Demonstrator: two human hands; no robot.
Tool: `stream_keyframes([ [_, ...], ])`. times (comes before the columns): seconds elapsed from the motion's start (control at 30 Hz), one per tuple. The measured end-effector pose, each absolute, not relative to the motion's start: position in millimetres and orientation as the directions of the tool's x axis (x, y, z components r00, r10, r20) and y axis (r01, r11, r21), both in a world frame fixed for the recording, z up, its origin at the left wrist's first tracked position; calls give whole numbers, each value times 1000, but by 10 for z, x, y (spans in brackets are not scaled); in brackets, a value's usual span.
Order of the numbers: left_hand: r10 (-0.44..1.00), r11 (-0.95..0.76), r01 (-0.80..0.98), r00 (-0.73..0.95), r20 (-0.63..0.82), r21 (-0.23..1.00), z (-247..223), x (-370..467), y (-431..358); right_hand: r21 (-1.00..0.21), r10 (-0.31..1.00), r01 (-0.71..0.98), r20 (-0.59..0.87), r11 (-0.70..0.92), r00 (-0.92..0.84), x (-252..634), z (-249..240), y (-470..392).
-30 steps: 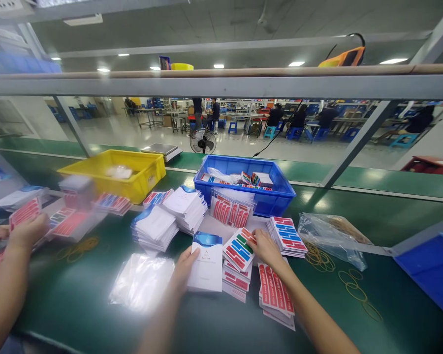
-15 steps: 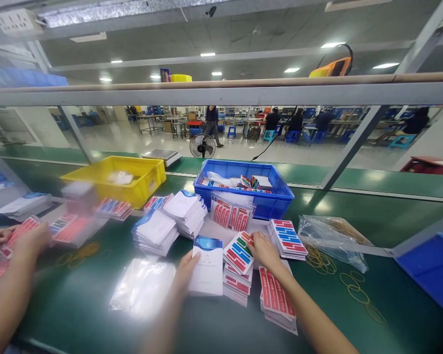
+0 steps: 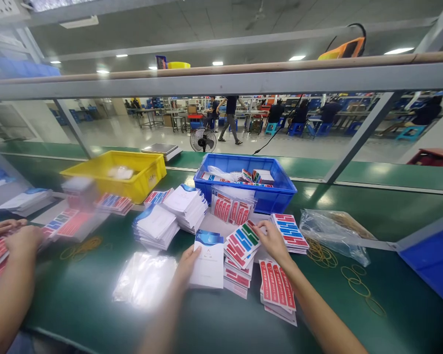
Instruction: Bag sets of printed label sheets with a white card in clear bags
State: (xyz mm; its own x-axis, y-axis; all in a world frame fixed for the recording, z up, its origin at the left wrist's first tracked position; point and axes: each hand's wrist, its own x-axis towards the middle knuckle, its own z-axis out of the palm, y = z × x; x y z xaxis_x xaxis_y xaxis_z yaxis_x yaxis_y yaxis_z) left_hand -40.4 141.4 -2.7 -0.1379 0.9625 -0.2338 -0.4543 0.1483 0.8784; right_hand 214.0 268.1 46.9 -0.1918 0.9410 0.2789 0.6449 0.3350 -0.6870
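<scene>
My left hand [image 3: 186, 264] grips the left edge of a white booklet [image 3: 208, 265] with a blue band at its top, thumb on the front. The fingers of my right hand [image 3: 272, 240] are pinched on the upper right corner of a sticker sheet [image 3: 240, 245] with red, blue and green marks. This sheet lies tilted over a stack of red-and-white sheets [image 3: 237, 281]. To the right is a stack of red label sheets [image 3: 277, 287], and behind it a stack of red-and-blue sheets [image 3: 288, 231]. White booklet stacks [image 3: 155, 227] stand behind my left hand.
Clear plastic bags [image 3: 143, 280] lie left of my left forearm. A blue bin [image 3: 245, 169] and a yellow bin [image 3: 133, 177] stand behind the stacks. Rubber bands [image 3: 356, 282] and a plastic bag [image 3: 334, 236] lie at right. A co-worker's hands [image 3: 22, 238] handle red sheets at far left.
My right hand has shifted slightly up and right, with the sticker sheet's corner turning along. My left hand keeps its hold on the booklet. The co-worker's hands have moved slightly left.
</scene>
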Motion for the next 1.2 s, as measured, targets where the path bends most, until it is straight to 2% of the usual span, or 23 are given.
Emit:
stream_keyframes([
  [0.13,951,205,-467,-112,-288,860,-59,-400,1415,-856,939,396,265,333,-217,2161,897,2416],
  [0.27,942,266,-527,-35,-333,807,-37,-298,1381,-923,880,257,148,287,-451,1964,1089,2094],
  [0.33,929,315,-546,9,-370,777,-36,-221,1364,-873,815,311,150,375,-560,1801,999,1971],
  [0.4,922,347,-560,58,-382,752,-53,-150,1357,-696,778,466,218,547,-589,1640,821,1904],
  [0.43,926,349,-563,87,-367,749,-66,-122,1358,-627,778,516,252,584,-575,1571,719,1894],
  [0.6,956,278,-516,231,-182,810,-105,-75,1380,-452,772,626,395,636,-498,1470,367,2017],
  [0.67,955,268,-519,255,-153,812,-87,-79,1367,-420,747,624,463,659,-477,1581,341,2092],
  [0.77,953,281,-530,253,-167,800,-29,-86,1309,-473,752,592,497,653,-433,1899,391,2153],
  [0.87,948,315,-542,225,-227,779,38,-97,1251,-492,793,623,411,608,-449,2305,468,2110],
  [1.0,918,396,-530,243,-313,750,102,-121,1239,-395,808,716,135,575,-574,2741,479,1938],
  [1.1,894,448,-499,245,-375,742,121,-129,1240,-324,805,780,-82,536,-587,2892,421,1807],
  [1.2,883,469,-468,245,-400,749,116,-116,1237,-288,812,817,-173,499,-557,2912,368,1739],
])
